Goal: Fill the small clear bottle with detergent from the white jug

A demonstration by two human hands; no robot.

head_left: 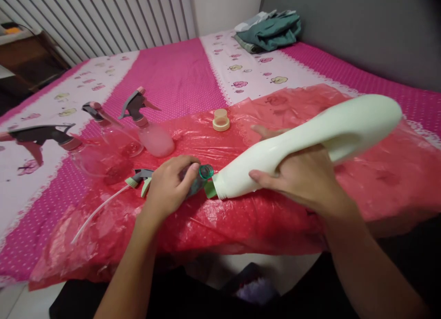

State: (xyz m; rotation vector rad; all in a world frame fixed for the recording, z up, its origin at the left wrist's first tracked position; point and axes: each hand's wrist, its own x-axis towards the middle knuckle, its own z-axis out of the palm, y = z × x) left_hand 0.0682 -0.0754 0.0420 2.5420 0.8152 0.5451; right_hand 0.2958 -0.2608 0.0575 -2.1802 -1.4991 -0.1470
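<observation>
My right hand (303, 174) grips a large pale green detergent bottle (255, 165) through its handle. The bottle is tilted, its uncapped neck with a green spout (210, 189) pointing down and left. Wrapped in my left hand (174, 181) is a small clear green bottle (206, 171), its open threaded mouth close to the spout. Whether the two touch, or liquid flows, I cannot make out. A green and grey spray head (139, 179) with a white tube (98, 213) lies left of my left hand. Beyond the hands stands a yellowish cap (221, 120).
Several spray bottles with pink and grey triggers are at the left, one holding pinkish liquid (156, 139). Red plastic sheeting (268, 222) covers the near part of the bed (172, 71). Folded clothes (270, 31) lie at the back by a grey headboard (361, 34).
</observation>
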